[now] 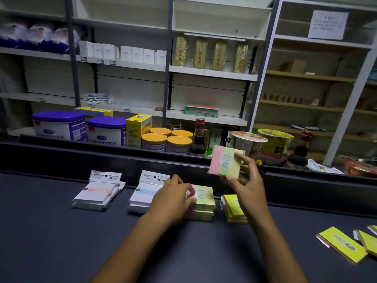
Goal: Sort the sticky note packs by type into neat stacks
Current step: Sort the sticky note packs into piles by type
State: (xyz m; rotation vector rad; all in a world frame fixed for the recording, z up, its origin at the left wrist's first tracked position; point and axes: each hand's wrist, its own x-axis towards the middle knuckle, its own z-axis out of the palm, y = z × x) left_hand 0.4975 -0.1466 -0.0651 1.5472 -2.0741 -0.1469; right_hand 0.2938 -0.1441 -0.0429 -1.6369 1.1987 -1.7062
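The right hand (243,180) pinches a pink-and-yellow pack (226,163) above the matching stack (203,203), where the left hand (173,196) rests, fingers spread.

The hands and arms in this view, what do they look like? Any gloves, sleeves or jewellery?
Both are bare. The left hand and right hand wear no gloves, and no rings or watch show. The forearms are uncovered down to the picture's bottom edge, with no sleeve in sight.

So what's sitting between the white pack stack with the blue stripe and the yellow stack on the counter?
In the head view, the pink-and-green 2209 stack lies between the blue-striped stack and the yellow stack, with the left hand resting on it.
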